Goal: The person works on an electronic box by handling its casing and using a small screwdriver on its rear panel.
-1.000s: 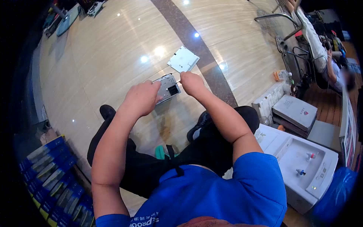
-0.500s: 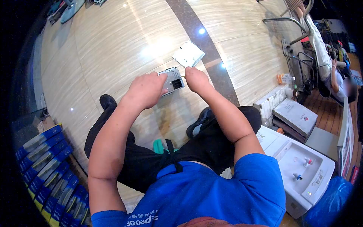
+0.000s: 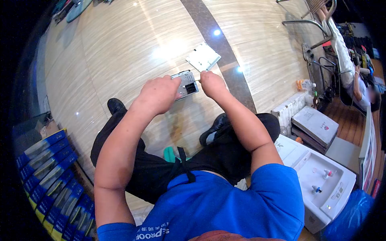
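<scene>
A boxy metal device (image 3: 186, 82) with a black socket on its near face stands on the tiled floor between my feet. My left hand (image 3: 161, 93) grips its left side, thumb and fingers closed round it. At its right side is my right hand (image 3: 212, 84), fingers closed on a thin tool (image 3: 197, 80) whose shaft reaches the device's edge; the handle is hidden in the fist. Just beyond the right hand, a flat pale metal plate (image 3: 204, 57) lies on the floor, apart from the device.
On the right stand a white water dispenser (image 3: 289, 150), a stack of boxes (image 3: 315, 123) and a bottle (image 3: 304, 85). Blue packages (image 3: 48, 160) are racked at the left. A metal chair (image 3: 305, 23) and a seated person (image 3: 359, 86) are at the upper right.
The view has shifted, so the device and plate appear slightly higher and farther right. Both hands keep their places at the device, and the plate still lies beyond it.
</scene>
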The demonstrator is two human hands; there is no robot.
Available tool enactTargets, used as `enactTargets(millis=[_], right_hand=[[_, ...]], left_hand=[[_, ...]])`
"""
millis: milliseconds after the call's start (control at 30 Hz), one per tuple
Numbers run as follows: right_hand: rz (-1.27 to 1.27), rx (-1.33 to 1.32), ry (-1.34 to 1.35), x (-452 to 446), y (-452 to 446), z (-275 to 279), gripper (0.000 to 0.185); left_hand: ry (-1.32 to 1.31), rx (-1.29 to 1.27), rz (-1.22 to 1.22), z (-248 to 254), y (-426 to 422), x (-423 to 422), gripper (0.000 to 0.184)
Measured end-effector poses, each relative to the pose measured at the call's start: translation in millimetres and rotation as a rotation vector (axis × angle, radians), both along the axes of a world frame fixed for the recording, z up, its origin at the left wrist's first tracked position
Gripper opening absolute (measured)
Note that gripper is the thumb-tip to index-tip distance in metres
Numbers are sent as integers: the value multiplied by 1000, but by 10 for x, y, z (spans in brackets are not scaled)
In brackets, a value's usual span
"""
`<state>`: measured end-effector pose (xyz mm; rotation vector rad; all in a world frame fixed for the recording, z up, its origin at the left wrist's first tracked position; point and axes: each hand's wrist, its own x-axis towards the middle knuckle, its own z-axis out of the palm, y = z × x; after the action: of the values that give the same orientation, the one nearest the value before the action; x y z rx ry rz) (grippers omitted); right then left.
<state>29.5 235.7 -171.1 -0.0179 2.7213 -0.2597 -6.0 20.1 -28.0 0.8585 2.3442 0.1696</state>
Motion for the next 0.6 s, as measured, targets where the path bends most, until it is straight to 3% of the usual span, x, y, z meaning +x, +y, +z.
enactTargets(millis=[600], right_hand=[[23,14,38,45,-27,23,16]], left_hand=[[15,20,-6,-47,-4,24,42]])
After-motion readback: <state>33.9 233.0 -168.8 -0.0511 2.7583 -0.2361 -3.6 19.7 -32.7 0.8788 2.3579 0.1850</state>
